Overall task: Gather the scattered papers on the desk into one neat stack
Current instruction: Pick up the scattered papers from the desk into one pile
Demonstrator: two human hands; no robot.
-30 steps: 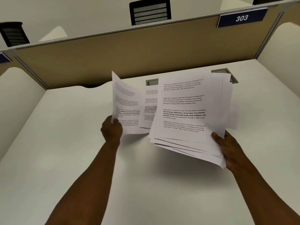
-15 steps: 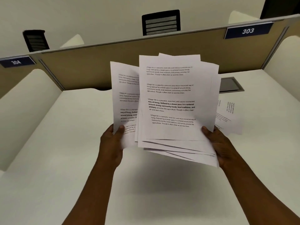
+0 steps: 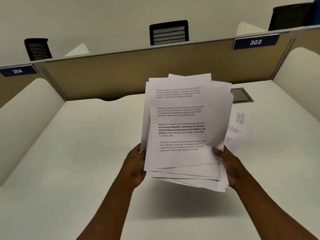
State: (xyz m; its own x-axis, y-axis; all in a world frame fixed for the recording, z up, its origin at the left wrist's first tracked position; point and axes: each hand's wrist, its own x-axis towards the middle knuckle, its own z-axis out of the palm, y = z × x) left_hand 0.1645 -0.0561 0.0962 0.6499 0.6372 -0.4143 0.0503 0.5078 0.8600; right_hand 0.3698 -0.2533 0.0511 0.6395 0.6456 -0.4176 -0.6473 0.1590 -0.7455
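Note:
A loose bundle of white printed papers (image 3: 185,125) is held up above the white desk (image 3: 86,153), its edges uneven and fanned at the bottom. My left hand (image 3: 136,163) grips the bundle's lower left edge. My right hand (image 3: 228,163) grips its lower right edge, thumb on the front sheet. One or two more printed sheets (image 3: 239,129) lie flat on the desk to the right, partly hidden behind the bundle.
A tan partition (image 3: 121,73) closes the back of the desk, with curved white side panels left (image 3: 26,122) and right (image 3: 303,70). A grey cable hatch (image 3: 241,96) sits at the back right. Number plates read 304 and 303. Black chair backs show beyond the partition.
My left hand brought its separate sheets into the bundle held by my right hand, and both hands now hold one bundle, raised off the desk. Loose sheets on the right came into view.

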